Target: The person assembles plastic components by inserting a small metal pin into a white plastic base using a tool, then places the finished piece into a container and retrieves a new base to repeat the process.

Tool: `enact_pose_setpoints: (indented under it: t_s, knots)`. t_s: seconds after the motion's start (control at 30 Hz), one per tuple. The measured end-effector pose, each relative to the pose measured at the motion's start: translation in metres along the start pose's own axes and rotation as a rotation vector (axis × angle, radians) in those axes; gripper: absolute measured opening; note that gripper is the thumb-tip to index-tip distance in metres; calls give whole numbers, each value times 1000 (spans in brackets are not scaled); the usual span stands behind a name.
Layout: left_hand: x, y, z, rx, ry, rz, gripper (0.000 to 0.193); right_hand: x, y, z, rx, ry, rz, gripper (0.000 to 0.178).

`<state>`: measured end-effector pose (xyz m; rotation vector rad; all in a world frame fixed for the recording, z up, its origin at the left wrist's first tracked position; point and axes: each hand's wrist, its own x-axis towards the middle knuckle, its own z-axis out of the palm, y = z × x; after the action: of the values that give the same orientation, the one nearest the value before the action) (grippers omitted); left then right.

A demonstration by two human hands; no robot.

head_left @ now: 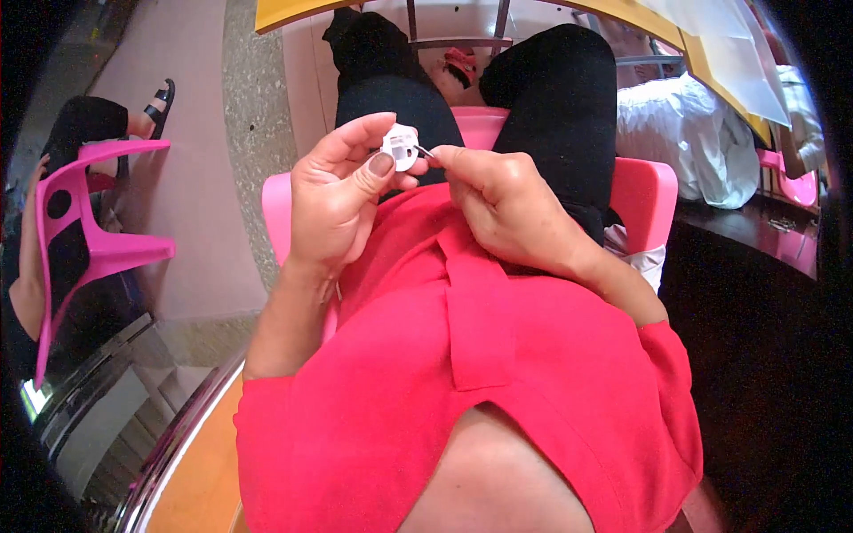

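My left hand point(336, 191) holds a small white round plastic part point(402, 147) between thumb and fingertips, above my lap. My right hand point(502, 200) pinches a thin metal pin point(425, 152) whose tip touches the right side of the white part. Both hands are close together in front of my red shirt point(462, 355). My legs in black trousers point(391, 89) stretch away above the hands, and I sit on a pink plastic chair point(644, 191).
A yellow-edged table point(711, 62) with a clear plastic sheet lies at the top right. Another person in white point(693, 133) sits to the right. At left, a person in black sits on a pink chair point(75, 240). An orange surface with a metal rim point(191, 426) is at lower left.
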<state>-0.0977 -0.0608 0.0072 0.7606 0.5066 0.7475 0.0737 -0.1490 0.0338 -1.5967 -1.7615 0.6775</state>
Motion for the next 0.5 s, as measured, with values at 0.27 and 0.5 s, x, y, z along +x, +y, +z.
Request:
enact_pose_setpoints:
  t_s: [0.27, 0.5]
  knots:
    - [-2, -5, -7, 54, 36, 14, 31, 5, -2, 8, 193, -26, 138, 25]
    - [-2, -6, -4, 22, 45, 5, 31, 6, 0, 10, 199, 2, 87, 9]
